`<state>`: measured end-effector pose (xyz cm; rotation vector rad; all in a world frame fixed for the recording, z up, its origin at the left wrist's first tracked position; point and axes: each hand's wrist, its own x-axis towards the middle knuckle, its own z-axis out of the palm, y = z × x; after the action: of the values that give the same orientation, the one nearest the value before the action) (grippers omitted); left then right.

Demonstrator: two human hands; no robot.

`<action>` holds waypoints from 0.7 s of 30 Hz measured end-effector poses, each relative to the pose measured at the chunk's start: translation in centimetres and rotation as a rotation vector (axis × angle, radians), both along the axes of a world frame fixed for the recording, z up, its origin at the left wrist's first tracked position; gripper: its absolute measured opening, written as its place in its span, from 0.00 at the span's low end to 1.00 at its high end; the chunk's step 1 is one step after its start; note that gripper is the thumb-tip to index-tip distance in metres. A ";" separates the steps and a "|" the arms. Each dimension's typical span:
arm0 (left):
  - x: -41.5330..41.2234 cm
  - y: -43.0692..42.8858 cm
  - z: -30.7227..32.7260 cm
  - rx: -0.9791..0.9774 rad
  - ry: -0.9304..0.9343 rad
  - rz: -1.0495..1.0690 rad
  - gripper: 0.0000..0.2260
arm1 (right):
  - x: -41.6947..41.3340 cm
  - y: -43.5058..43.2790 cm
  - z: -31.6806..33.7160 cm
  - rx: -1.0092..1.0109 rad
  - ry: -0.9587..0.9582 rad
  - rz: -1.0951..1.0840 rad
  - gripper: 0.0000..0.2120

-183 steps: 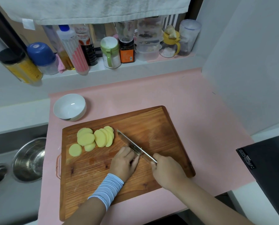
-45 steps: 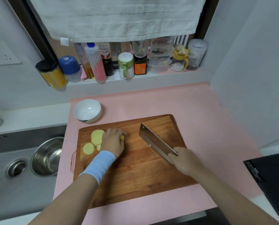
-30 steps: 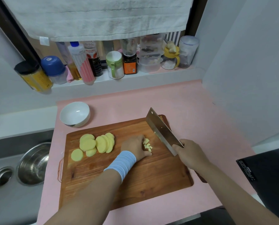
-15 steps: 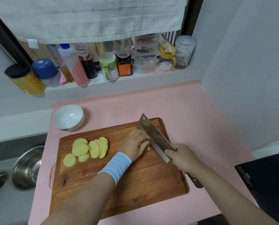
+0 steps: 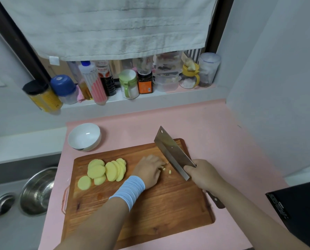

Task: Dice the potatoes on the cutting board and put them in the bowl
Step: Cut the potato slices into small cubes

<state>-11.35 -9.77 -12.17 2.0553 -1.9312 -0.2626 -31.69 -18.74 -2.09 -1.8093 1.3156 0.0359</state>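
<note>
A wooden cutting board [image 5: 150,210] lies on the pink counter mat. Several round potato slices [image 5: 105,170] overlap on its left part. My left hand [image 5: 148,170], with a blue wristband, is knuckles up at mid-board. Its fingers curl over a small pile of potato dice [image 5: 166,170], and a few pieces show at the fingertips. My right hand [image 5: 203,175] grips the handle of a cleaver [image 5: 172,152]. The blade is tilted, its far end raised over the board's far right corner, just right of the dice. An empty white bowl [image 5: 84,137] stands beyond the board's left corner.
A ledge at the back holds several bottles and jars [image 5: 128,83] under a hanging towel. A sink with a steel bowl [image 5: 36,190] is at the left. A wall rises at the right, and a black appliance [image 5: 298,210] is at the lower right.
My left hand went from the slices to the dice and has now pulled back a little from the blade, curled over the pile. The cleaver's far end has lifted higher.
</note>
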 end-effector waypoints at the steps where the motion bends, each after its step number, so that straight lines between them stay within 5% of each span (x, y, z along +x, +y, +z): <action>1: 0.4 0.3 -0.1 0.014 -0.017 0.008 0.17 | 0.0 0.0 0.1 -0.012 0.009 0.008 0.10; 8: 7.2 3.7 1.6 -0.173 0.034 0.383 0.17 | 1.1 1.6 0.3 -0.078 0.020 0.042 0.12; 11: 9.7 5.7 2.7 0.078 -0.074 0.518 0.13 | 2.7 3.0 -0.3 -0.077 -0.005 0.043 0.12; 14: 10.4 6.6 2.7 0.443 -0.224 0.484 0.25 | 4.4 4.5 -0.9 -0.074 -0.010 0.054 0.13; 21: 10.1 5.2 2.4 0.500 -0.202 0.516 0.31 | 6.6 7.2 -2.3 -0.095 0.027 0.089 0.12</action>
<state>-1.22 -4.52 -9.79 2.9187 -1.4500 -0.4626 -25.13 -11.50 -4.37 -1.9535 1.2738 0.0470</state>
